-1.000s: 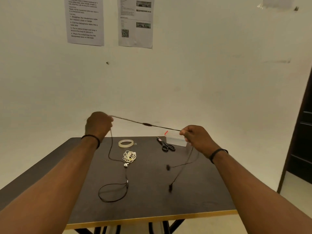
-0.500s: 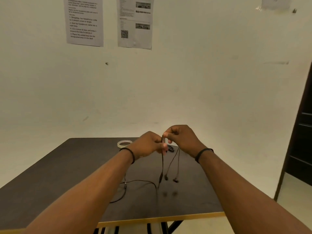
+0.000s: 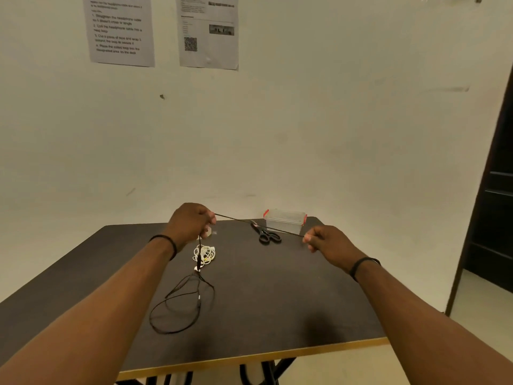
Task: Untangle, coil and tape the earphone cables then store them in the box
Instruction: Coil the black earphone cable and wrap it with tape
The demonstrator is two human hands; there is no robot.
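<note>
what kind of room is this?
Probably a staged data-collection or lab workstation: printed instruction sheets taped to a bare wall, and a plain dark table holding only scissors and a clear plastic box.

A dark rectangular tabletop (image 3: 277,301) with a pale wooden edge stands against a cream wall (image 3: 333,120). Two printed paper sheets (image 3: 122,31) hang on this wall, one showing a square code. A dark door frame (image 3: 497,190) is at right.

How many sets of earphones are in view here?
2. The black earphones are stretched between the left hand and right hand, the rest looped on the table. The white earphones lie coiled below the left hand.
</note>
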